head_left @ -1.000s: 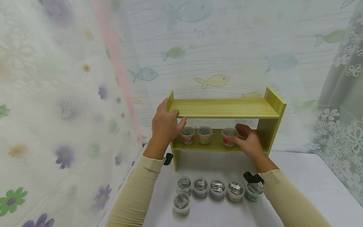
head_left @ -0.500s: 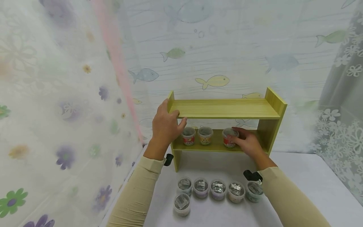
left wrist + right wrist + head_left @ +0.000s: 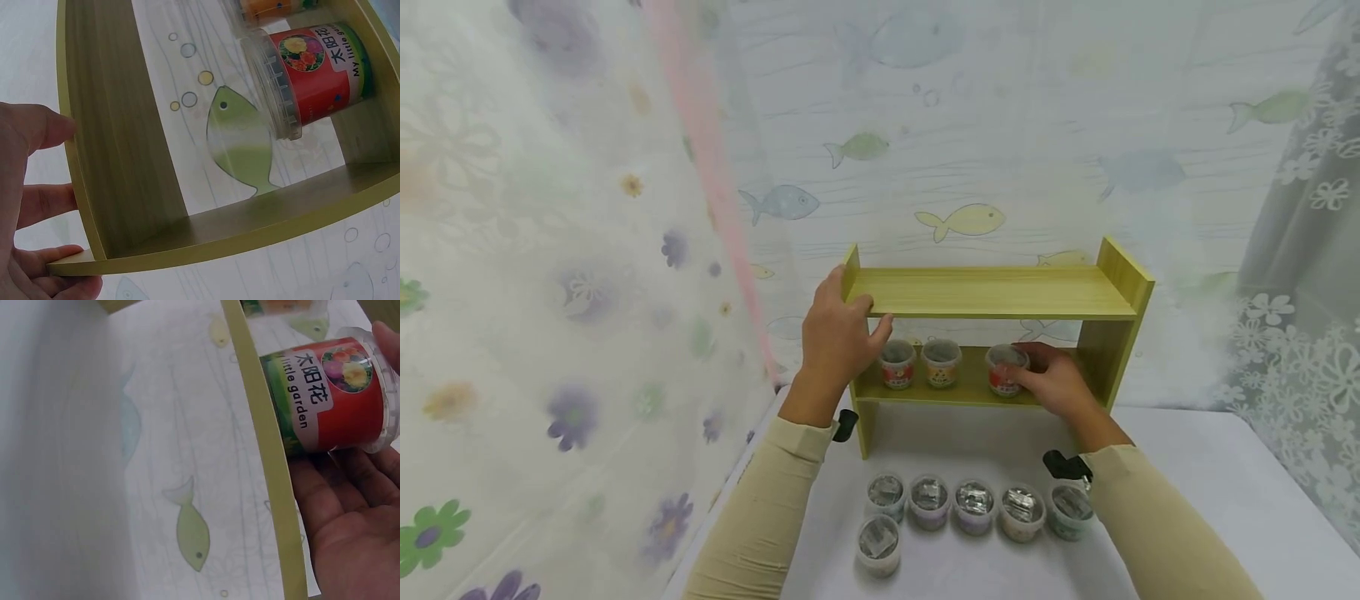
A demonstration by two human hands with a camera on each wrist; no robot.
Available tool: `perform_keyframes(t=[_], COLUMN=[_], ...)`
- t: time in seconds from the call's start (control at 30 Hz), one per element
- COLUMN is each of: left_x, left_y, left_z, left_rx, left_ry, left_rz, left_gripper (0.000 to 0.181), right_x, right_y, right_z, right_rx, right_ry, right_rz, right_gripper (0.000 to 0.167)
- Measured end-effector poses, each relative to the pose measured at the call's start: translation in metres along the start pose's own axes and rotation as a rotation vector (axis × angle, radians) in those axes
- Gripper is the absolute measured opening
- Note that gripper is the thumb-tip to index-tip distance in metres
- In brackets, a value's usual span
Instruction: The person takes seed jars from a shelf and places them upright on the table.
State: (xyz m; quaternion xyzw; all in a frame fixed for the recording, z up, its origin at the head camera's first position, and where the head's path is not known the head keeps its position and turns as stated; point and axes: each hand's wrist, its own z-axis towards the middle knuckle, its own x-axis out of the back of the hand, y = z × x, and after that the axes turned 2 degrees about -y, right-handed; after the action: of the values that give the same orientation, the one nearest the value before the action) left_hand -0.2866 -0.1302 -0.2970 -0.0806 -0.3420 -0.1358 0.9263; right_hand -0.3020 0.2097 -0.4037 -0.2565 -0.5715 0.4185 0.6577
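My left hand (image 3: 837, 332) grips the upper left corner of a yellow-green wooden shelf (image 3: 992, 292). In the left wrist view its thumb lies on the board's edge and other fingers reach round the side panel. My right hand (image 3: 1058, 385) holds a clear plastic cup (image 3: 337, 394) with a red flower label, thumb and fingers on opposite sides. That cup stands upright on the lower board, right of the middle. Further left on the same board are another red-labelled cup (image 3: 898, 367) and an orange-labelled cup (image 3: 942, 367).
Several lidded plastic cups with silvery packets inside stand on the white table (image 3: 1180, 475) before the shelf: a row including one purple-tinted cup (image 3: 929, 502), and a single cup (image 3: 878, 546) nearer me. Patterned curtains (image 3: 970, 125) hang behind and to the left.
The fingers of my right hand have closed in around the red-labelled cup. My left hand stays on the shelf corner, and the cups have not visibly moved.
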Motion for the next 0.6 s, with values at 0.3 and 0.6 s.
perform_keyframes(t=[0.3,0.6], left_x=[-0.0022,-0.0035], left_y=[0.0016,-0.0004], left_z=[-0.0001,0.0002], left_rx=[0.001,-0.008], left_ry=[-0.004,0.02], left_rz=[-0.007,-0.01], left_gripper=[0.037,0.035], right_x=[0.002,0.0004], right_y=[0.0036,-0.0022], right_z=[-0.0054,-0.0093], right_rx=[0.02,0.032], right_ry=[0.013,0.007], right_rz=[-0.027,-0.004], right_gripper=[0.067,0.07])
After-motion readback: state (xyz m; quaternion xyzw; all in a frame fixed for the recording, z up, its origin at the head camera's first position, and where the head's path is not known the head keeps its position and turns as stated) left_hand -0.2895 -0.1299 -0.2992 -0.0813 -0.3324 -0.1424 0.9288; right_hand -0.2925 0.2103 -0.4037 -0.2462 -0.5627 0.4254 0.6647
